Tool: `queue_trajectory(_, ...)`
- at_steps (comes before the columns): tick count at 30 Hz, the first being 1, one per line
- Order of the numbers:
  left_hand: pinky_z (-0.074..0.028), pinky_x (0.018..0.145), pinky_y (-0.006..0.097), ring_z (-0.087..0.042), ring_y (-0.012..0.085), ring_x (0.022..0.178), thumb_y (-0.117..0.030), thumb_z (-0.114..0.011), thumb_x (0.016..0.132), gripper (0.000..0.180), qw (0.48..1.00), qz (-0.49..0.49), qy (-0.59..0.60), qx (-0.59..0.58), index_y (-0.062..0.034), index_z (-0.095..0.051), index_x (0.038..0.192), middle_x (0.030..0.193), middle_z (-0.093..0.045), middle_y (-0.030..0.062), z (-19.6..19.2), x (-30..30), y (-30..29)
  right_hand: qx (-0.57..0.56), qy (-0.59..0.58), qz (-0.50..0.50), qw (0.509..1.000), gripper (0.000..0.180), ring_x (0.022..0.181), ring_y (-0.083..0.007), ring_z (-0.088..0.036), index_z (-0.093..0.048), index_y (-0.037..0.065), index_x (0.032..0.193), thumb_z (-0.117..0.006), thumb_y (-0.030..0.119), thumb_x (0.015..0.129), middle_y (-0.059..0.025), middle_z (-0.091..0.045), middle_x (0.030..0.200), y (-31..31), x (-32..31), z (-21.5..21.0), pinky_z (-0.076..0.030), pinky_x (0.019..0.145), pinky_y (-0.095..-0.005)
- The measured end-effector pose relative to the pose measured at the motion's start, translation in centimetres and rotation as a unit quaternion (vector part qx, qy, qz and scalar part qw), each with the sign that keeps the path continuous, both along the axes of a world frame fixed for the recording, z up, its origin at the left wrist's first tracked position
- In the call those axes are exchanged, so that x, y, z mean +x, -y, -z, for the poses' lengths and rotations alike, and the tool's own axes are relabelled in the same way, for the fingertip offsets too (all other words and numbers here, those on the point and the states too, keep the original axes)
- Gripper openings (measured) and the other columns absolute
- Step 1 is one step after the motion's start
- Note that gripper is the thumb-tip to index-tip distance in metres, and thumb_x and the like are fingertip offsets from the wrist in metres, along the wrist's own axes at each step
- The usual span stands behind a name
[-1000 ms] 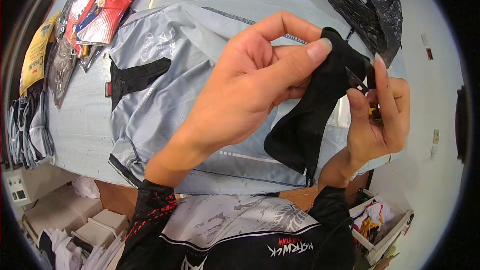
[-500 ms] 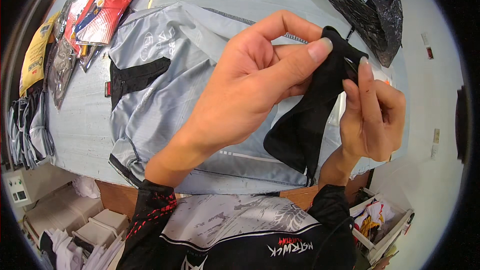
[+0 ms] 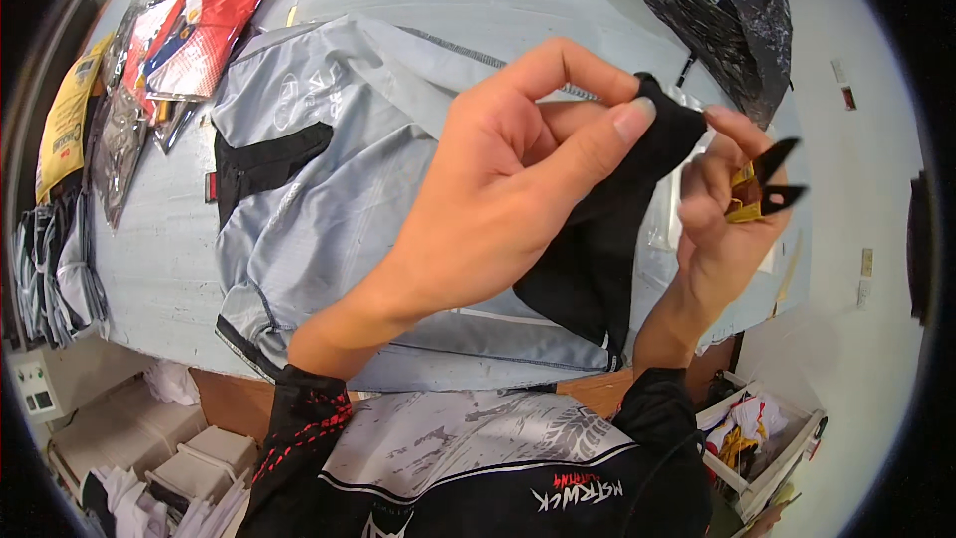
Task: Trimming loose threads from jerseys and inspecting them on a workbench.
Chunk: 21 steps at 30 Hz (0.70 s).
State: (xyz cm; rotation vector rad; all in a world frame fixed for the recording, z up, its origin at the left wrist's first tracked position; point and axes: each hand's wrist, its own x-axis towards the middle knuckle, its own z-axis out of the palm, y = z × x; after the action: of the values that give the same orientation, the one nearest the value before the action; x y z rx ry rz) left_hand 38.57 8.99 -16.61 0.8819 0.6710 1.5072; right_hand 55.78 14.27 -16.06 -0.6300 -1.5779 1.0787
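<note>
A light grey shirt with a black placket lies spread on the table. Its black sleeve end is lifted toward me; my left hand pinches the top edge between thumb and forefinger. Close beside that edge, my right hand keeps a pair of thread snips with a yellow body in its curled fingers, the dark blades pointing out to the right. A right fingertip is at the cloth's upper corner; whether it touches, I cannot tell.
Clear-bagged red and white garments and a yellow package lie at the table's left, above folded grey garments. A black plastic bag sits at the far right. Below are lidded boxes and a bin of cloth.
My right hand has turned, swinging the snips from the sleeve edge to point outward right. The held edge has dropped slightly, while my left hand keeps its pinch.
</note>
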Motion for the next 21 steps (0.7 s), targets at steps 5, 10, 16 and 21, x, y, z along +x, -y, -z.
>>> queue_trajectory(5,-0.049,0.069,0.020,-0.061,0.0062,0.080,-0.009,-0.053,0.096,0.013,1.000,0.025,-0.011,0.000,-0.0007,-0.051,0.105,0.090,-0.067,0.0068,1.2,1.0,-0.6,0.161,0.122,0.116,0.972,0.031,0.057,-0.0049,-0.036,-0.073,0.003,0.090,-0.082,-0.003,0.061,0.0045,-0.042,0.064,-0.7,-0.6,0.0,-0.023,0.051,-0.0200)
queue_trajectory(10,-0.030,0.051,0.018,-0.040,-0.0001,0.060,-0.010,-0.055,0.095,0.009,0.999,0.005,0.038,0.000,-0.0018,-0.052,0.096,0.070,-0.056,-0.0037,1.3,1.2,-1.0,0.289,0.142,0.138,0.937,0.036,0.059,-0.0082,-0.045,-0.074,0.003,0.091,-0.075,-0.010,0.058,-0.0012,-0.051,0.072,-1.1,-0.6,0.4,-0.033,0.051,-0.0207)
queue_trajectory(16,-0.032,0.054,0.018,-0.043,0.0006,0.062,-0.010,-0.055,0.095,0.010,0.999,0.004,0.041,-0.012,-0.0020,-0.051,0.097,0.072,-0.058,-0.0026,0.9,1.3,-0.9,0.389,0.163,0.198,0.885,0.032,0.060,-0.0097,-0.044,-0.073,0.003,0.088,-0.082,-0.006,0.060,-0.0009,-0.050,0.071,-1.5,-0.3,1.1,-0.031,0.050,-0.0214)
queue_trajectory(21,-0.031,0.053,0.018,-0.042,0.0006,0.061,-0.010,-0.055,0.095,0.009,0.999,-0.002,0.042,-0.008,-0.0021,-0.051,0.097,0.071,-0.057,-0.0036,1.0,1.4,-0.6,0.425,0.168,0.219,0.862,0.030,0.059,-0.0099,-0.045,-0.072,0.003,0.088,-0.082,-0.006,0.061,-0.0016,-0.052,0.073,-1.0,-0.4,1.2,-0.033,0.049,-0.0209)
